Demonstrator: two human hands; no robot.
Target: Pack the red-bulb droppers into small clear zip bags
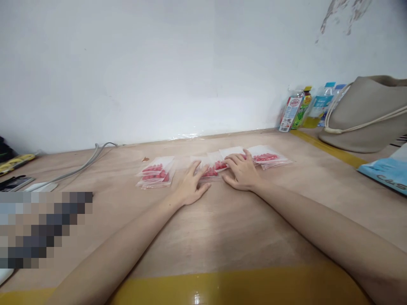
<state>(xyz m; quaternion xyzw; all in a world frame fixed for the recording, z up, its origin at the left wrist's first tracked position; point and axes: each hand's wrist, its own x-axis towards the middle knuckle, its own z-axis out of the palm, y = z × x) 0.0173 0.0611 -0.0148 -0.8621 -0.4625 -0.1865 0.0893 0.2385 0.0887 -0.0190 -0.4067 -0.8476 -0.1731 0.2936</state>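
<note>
A: Cables (pixel 81 166) lie at the far left of the worktop (pixel 222 228), beside some flat devices (pixel 15 183). What comes next to the right?

B: A small stack of clear bags (pixel 155 173) with red pieces inside. It lies apart from both hands, perhaps because it is already sorted; this is only my judgement.

A: And the left hand (pixel 190 186)?

B: It lies flat, fingers spread, with the fingertips on the middle bags (pixel 212 168). It pinches nothing. I think it presses them so they do not slide.

A: The right hand (pixel 242 173)?

B: Also flat and open, resting on the same row of bags, just beside the left hand. Further right, more bags (pixel 269 157) lie untouched.

A: And at the far right?

B: Bottles (pixel 310 108) stand against the wall, near a beige bag (pixel 369 112), and a blue packet (pixel 386 171) lies nearer.
</note>
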